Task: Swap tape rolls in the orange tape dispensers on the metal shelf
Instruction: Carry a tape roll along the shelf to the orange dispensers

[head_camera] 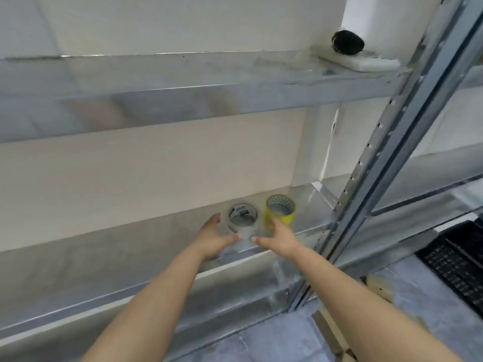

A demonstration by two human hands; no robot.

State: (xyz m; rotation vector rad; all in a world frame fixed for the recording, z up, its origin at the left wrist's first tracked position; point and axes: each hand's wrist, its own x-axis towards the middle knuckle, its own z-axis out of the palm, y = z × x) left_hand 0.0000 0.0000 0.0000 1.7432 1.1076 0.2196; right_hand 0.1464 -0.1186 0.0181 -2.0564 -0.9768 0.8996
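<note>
Two tape rolls are seen on the lower metal shelf (146,246): a clear tape roll (242,215) and, just beside it, a yellow tape roll (280,209). The left hand (213,237) and right hand (278,237) are held spread either side of the clear roll, nothing gripped

There is one view only, from a camera worn on the head. It looks forward and down, tilted, so the metal shelf (156,257) slants up toward the right. Both bare forearms stretch away from the lower edge, putting the left hand (213,237) and right hand (278,237) near mid-frame, within arm's reach of the lens. Beyond the hands stands the pale wall (130,165); above them runs an upper shelf (183,82); to their right a perforated upright (386,163) and floor (407,291).
</note>
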